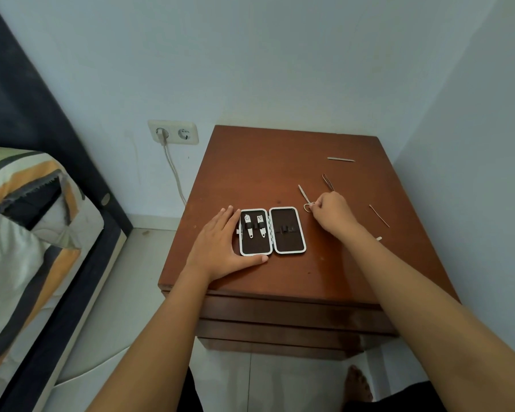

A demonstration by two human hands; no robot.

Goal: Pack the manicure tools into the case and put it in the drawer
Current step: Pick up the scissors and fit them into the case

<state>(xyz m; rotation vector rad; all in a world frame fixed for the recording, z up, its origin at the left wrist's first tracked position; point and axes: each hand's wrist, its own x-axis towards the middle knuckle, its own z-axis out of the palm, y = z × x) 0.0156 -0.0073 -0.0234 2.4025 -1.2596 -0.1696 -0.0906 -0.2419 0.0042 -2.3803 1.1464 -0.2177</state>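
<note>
An open manicure case (288, 242) with a white rim and dark lining lies flat on the brown nightstand (250, 173). Two nail clippers (254, 226) sit strapped in its left half; the right half holds only an empty strap. My left hand (220, 245) lies flat against the case's left edge, thumb along its front. My right hand (332, 212) pinches the ring handle of small scissors (305, 197) lying right of the case. Tweezers (327, 182), a nail file (341, 159) and a thin metal pick (379, 215) lie further right and back.
The nightstand's drawer fronts (280, 325) below the top are closed. A bed with striped bedding (27, 233) stands on the left. A wall socket (173, 132) with a plugged cable is behind. Walls close in at the back and right. A bare foot (359, 385) shows below.
</note>
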